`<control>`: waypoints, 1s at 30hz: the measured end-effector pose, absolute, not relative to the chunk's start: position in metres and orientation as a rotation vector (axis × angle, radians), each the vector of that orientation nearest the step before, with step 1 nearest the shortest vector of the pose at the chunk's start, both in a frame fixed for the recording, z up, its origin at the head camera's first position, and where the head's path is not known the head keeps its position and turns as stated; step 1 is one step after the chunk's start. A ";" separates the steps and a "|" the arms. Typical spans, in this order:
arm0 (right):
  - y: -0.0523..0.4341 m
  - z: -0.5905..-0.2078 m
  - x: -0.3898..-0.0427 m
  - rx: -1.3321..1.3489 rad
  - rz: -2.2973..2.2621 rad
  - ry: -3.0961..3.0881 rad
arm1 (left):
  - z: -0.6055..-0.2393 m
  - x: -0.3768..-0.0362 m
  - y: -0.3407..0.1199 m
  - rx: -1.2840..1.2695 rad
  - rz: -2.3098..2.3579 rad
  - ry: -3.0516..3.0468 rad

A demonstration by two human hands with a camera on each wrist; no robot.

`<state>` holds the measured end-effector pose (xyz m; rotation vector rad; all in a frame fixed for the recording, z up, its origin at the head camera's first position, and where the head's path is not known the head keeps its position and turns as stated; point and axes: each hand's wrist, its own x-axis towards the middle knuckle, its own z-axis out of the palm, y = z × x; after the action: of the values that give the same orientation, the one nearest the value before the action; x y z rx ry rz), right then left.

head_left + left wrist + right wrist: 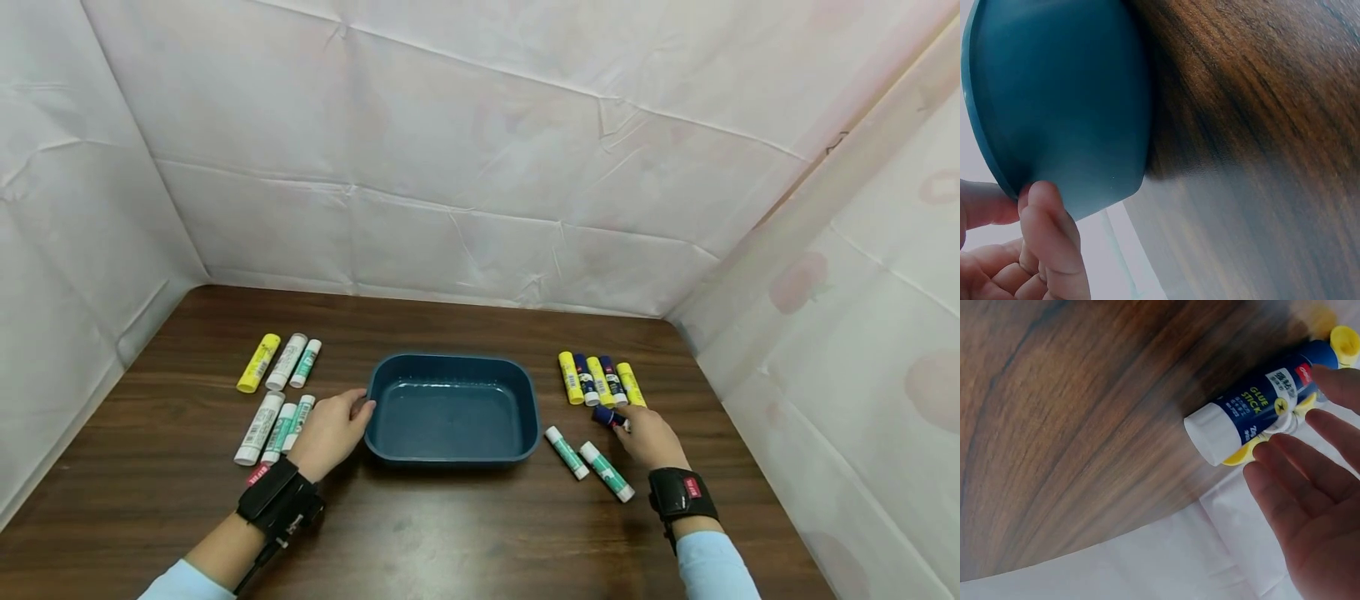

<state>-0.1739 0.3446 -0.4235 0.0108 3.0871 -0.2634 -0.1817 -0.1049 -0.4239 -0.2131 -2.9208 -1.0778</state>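
At the 3 o'clock side of the blue tray (452, 371), the right hand (651, 437) reaches onto a dark blue glue stick (609, 417) lying on the wooden tabletop (465, 533). Its fingers (1310, 462) are only loosely bent, tips touching the barrel; whether they already pinch it I cannot tell. This stick lies just at the 6 o'clock end of a row of 5 yellow and blue sticks (600, 380). It looks like a light, rigid plastic cylinder with a white cap (1209, 432) and a glossy printed label, so it should roll easily and slip a little; mid-barrel, thumb against 2 fingers, seems the surest hold. The left hand (328, 432) rests at the tray's 9 o'clock rim, thumb and a curled finger (1047, 231) against its smooth, rounded plastic wall. White and green sticks (273, 427) lie beside that wrist.
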 end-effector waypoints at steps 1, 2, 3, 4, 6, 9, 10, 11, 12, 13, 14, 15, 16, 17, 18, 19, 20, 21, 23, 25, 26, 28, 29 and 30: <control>0.344 -0.424 -0.175 0.007 -0.257 3.078 | -0.424 -0.182 -0.105 -0.210 -1.079 -2.921; 0.344 -0.424 -0.176 0.003 -0.247 3.073 | -0.424 -0.181 -0.105 -0.208 -1.082 -2.920; 0.343 -0.425 -0.176 -0.003 -0.236 3.071 | -0.425 -0.181 -0.105 -0.207 -1.085 -2.918; 0.343 -0.425 -0.177 -0.005 -0.228 3.073 | -0.425 -0.181 -0.105 -0.208 -1.086 -2.917; 0.343 -0.426 -0.178 -0.016 -0.215 3.085 | -0.425 -0.181 -0.104 -0.204 -1.085 -2.915; 0.344 -0.427 -0.178 -0.024 -0.208 3.110 | -0.425 -0.181 -0.104 -0.201 -1.083 -2.916; 0.344 -0.427 -0.179 -0.020 -0.213 3.115 | -0.425 -0.181 -0.104 -0.202 -1.083 -2.915; 0.345 -0.428 -0.180 -0.013 -0.220 3.116 | -0.425 -0.181 -0.104 -0.202 -1.084 -2.913; 0.345 -0.428 -0.180 -0.005 -0.226 3.114 | -0.424 -0.181 -0.103 -0.201 -1.085 -2.913; 0.345 -0.428 -0.181 0.009 -0.234 3.107 | -0.424 -0.181 -0.104 -0.200 -1.086 -2.915; 0.346 -0.428 -0.182 0.021 -0.242 3.098 | -0.424 -0.181 -0.104 -0.199 -1.085 -2.916; 0.346 -0.428 -0.183 0.034 -0.250 3.086 | -0.423 -0.181 -0.104 -0.199 -1.084 -2.917; 0.346 -0.428 -0.183 0.047 -0.259 3.073 | -0.423 -0.181 -0.103 -0.198 -1.086 -2.918; 0.346 -0.428 -0.184 0.053 -0.264 3.062 | -0.423 -0.181 -0.103 -0.195 -1.086 -2.921; 0.346 -0.428 -0.184 0.058 -0.266 3.049 | -0.423 -0.181 -0.103 -0.191 -1.087 -2.924; 0.346 -0.427 -0.184 0.062 -0.266 3.037 | -0.423 -0.181 -0.103 -0.189 -1.089 -2.924; 0.346 -0.427 -0.184 0.057 -0.263 3.029 | -0.423 -0.181 -0.103 -0.188 -1.092 -2.925; 0.346 -0.427 -0.184 0.051 -0.260 3.024 | -0.423 -0.181 -0.102 -0.186 -1.094 -2.926; 0.346 -0.426 -0.183 0.037 -0.250 3.020 | -0.423 -0.181 -0.102 -0.186 -1.096 -2.927; 0.345 -0.426 -0.181 0.025 -0.241 3.025 | -0.423 -0.181 -0.103 -0.187 -1.098 -2.929; 0.345 -0.426 -0.181 0.014 -0.236 3.032 | -0.423 -0.181 -0.103 -0.188 -1.097 -2.930; 0.344 -0.425 -0.181 0.000 -0.236 3.043 | -0.423 -0.181 -0.103 -0.191 -1.097 -2.929; 0.343 -0.424 -0.180 -0.008 -0.241 3.051 | -0.423 -0.181 -0.103 -0.197 -1.098 -2.926; 0.342 -0.422 -0.180 -0.013 -0.248 3.055 | -0.423 -0.181 -0.103 -0.200 -1.098 -2.924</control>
<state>-0.1804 0.3421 -0.4222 -0.0131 3.0552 -0.2481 -0.1812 -0.1033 -0.4230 -0.2001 -2.9236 -1.0982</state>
